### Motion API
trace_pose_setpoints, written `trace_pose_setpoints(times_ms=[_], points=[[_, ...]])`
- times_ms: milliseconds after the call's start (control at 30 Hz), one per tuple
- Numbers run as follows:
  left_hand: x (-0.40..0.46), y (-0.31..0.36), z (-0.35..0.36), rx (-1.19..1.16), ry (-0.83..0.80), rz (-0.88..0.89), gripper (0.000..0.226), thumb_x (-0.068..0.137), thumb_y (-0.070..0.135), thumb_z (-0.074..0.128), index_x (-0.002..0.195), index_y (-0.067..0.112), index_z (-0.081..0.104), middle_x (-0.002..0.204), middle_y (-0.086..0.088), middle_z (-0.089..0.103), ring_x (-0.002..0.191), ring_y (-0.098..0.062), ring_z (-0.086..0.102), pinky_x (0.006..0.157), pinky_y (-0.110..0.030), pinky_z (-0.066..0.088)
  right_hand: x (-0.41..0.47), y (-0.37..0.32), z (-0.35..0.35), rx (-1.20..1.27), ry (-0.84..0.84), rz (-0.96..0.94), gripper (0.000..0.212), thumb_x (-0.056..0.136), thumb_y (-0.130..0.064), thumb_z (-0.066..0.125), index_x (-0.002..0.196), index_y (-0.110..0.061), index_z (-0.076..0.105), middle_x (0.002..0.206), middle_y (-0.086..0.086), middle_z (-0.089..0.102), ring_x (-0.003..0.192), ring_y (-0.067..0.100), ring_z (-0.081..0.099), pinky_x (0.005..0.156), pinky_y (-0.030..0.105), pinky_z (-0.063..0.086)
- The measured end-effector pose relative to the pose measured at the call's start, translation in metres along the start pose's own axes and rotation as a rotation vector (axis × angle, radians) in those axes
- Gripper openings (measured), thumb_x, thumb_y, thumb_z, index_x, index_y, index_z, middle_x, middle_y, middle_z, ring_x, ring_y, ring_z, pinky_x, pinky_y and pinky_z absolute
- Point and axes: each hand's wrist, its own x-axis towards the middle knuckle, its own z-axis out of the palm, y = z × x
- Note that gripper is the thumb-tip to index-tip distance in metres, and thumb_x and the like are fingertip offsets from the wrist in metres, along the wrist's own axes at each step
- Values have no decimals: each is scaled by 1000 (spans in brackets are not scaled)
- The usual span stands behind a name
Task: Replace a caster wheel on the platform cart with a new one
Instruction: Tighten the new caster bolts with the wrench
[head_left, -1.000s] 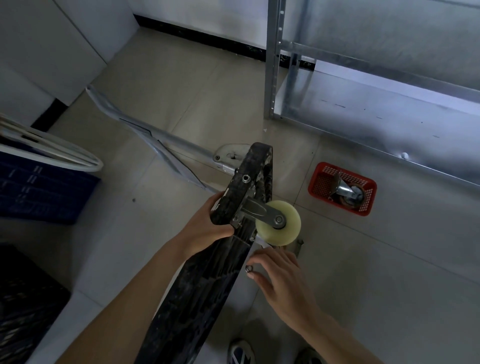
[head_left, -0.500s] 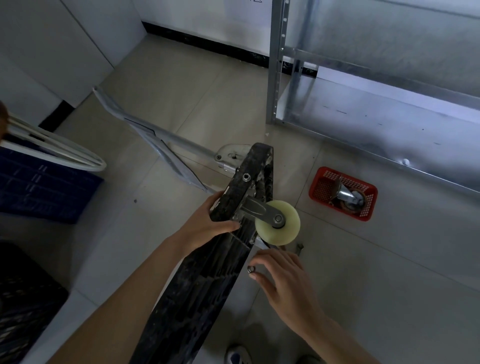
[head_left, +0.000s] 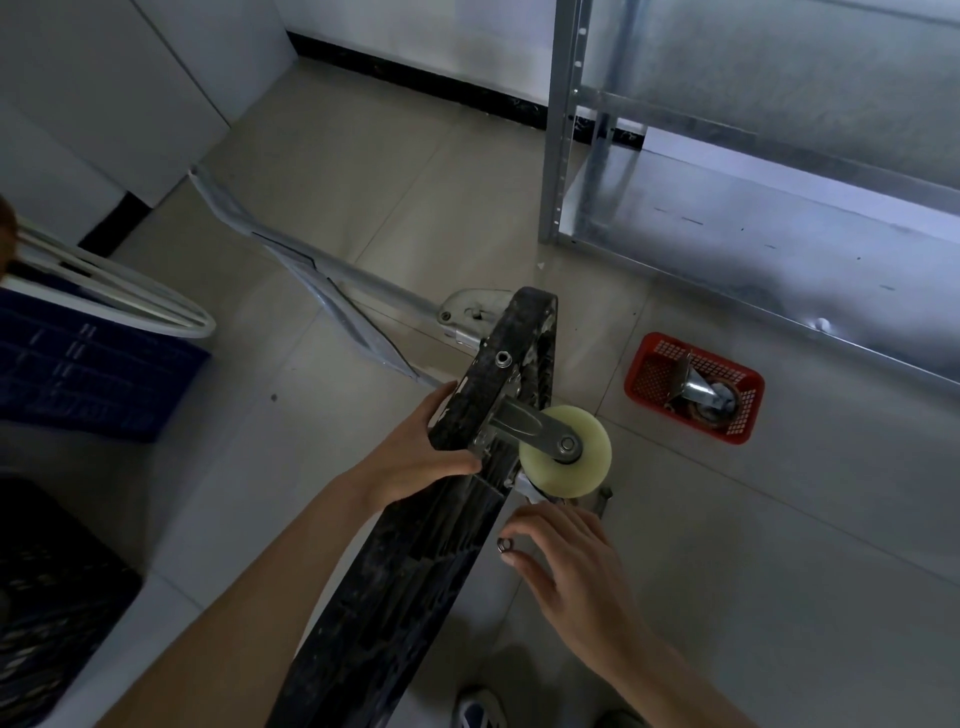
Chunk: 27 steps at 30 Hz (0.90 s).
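Pale floor tiles (head_left: 779, 545) run under a metal shelving unit (head_left: 779, 249), and the platform cart (head_left: 415, 545) stands on edge so its underside faces the person. The left hand (head_left: 415, 452) curls round the deck's edge, apparently to keep it upright. A cream caster wheel (head_left: 565, 450) juts from the deck near the top corner. The right hand (head_left: 566, 556), just below it, pinches a small nut (head_left: 504, 544) at the fingertips, likely for fastening the mount. Another caster (head_left: 704, 395) lies apart in a red basket (head_left: 644, 384)
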Motion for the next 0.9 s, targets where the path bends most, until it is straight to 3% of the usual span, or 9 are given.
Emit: trace_pose_setpoints(times_ms=[200,267,367,433,567,667,767,833,900], points=[[3,1,-3,9,-17,3,95,69,26,77,144,58,27,132,14,55,109,-11,64,95,-33,54,4,-3,-1,19,9,13,15,101,-45,52,110,-35,58,111,-23,58,107,-4,55,99,21,38],[4,-1,-4,10,-17,3,93,73,22,79,142,59,30,131,13,56,108,-10,65,91,-28,54,5,-6,-2,22,10,14,15,101,-45,52,110,-34,58,111,-22,59,106,-3,55,97,21,38],[5,1,-5,52,-46,4,95,80,17,80,148,55,25,134,18,48,116,-6,54,86,-13,42,4,-9,-3,20,-10,7,14,100,-43,56,109,-34,59,112,-22,59,107,-3,55,97,20,38],[4,4,-5,37,-56,-8,96,83,15,78,151,50,21,129,21,45,107,3,54,79,-8,41,3,-9,-5,-2,-33,-3,13,99,-42,58,110,-34,59,113,-22,59,109,-4,54,100,17,36],[4,-1,0,-56,-45,1,105,74,23,78,155,45,15,139,7,49,105,-9,65,86,-24,55,2,-7,-8,-9,-55,10,13,97,-40,62,109,-35,58,112,-23,58,110,-5,53,100,15,32],[6,-3,0,-98,-57,42,107,75,22,81,154,49,15,140,11,48,113,-9,61,95,-31,54,4,-6,-8,-11,-48,4,13,98,-41,60,109,-35,59,112,-23,57,109,-5,53,99,16,34],[5,-7,-2,-215,-51,8,108,65,52,87,152,52,23,141,11,53,124,-18,59,108,-48,46,4,-5,-6,-7,-47,-1,13,98,-41,60,109,-35,59,112,-24,57,110,-6,53,98,18,36],[4,-7,-3,-311,-20,-34,95,67,70,77,149,47,33,139,10,55,129,-21,55,113,-51,38,3,-3,-5,-9,-54,-11,13,97,-40,62,109,-36,59,112,-24,57,110,-7,53,99,17,35],[4,-4,-5,-379,-14,-51,50,87,69,54,130,43,54,126,11,66,119,-17,61,110,-45,41,2,-1,-4,-7,-60,-20,14,96,-39,64,109,-35,59,112,-24,57,111,-6,53,99,15,33]])
